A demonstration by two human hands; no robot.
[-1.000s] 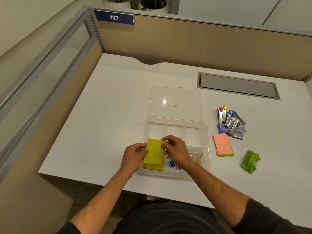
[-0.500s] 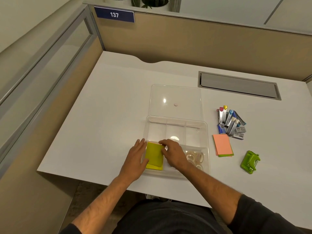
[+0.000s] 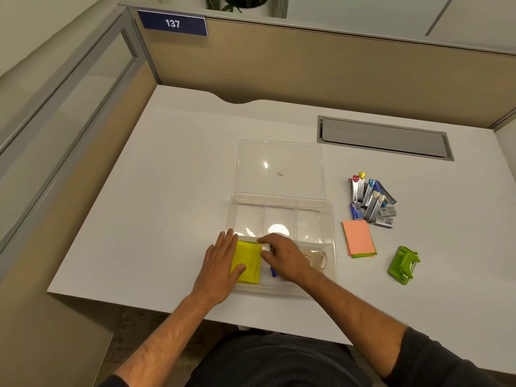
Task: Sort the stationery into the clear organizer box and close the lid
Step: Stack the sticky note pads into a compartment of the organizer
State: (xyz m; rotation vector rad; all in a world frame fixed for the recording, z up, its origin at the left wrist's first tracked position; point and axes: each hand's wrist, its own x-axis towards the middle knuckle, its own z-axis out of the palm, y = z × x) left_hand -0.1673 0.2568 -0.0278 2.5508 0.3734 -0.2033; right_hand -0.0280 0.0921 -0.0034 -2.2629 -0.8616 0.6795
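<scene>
Both hands are seen from above at the near end of the clear organizer box (image 3: 331, 219), which sits on a white desk (image 3: 167, 191). The left hand (image 3: 220, 263) is laid flat, fingers straight and together, along the left wall of the box, with its thumb resting on a stack of yellow sticky notes (image 3: 248, 261) in the near-left compartment. Nothing is gripped by it. The right hand (image 3: 282, 255) is held over the near-middle compartment, its fingers loosely curled, fingertips touching the right edge of the yellow stack; whether anything is pinched cannot be told. A small blue item (image 3: 273, 272) is partly hidden beneath it, and rolls of clear tape (image 3: 318, 258) lie in the near-right compartment. The three far compartments appear unfilled. The transparent lid (image 3: 279, 157) lies open and flat on the desk beyond the box.

The remaining stationery is placed on the desk to the right of the box, well apart from both hands. An orange and green pad of notes (image 3: 358, 237) lies just beside the right wall, its long axis running away from the viewer. Farther back is a cluster of staplers and staple boxes (image 3: 371, 202), and to the near right a green hole punch (image 3: 403, 265).

All of these lie on the right hand's side, so the right hand is judged the nearer for the next pick, with the pad the closest item. The lid would be closed last.
</scene>
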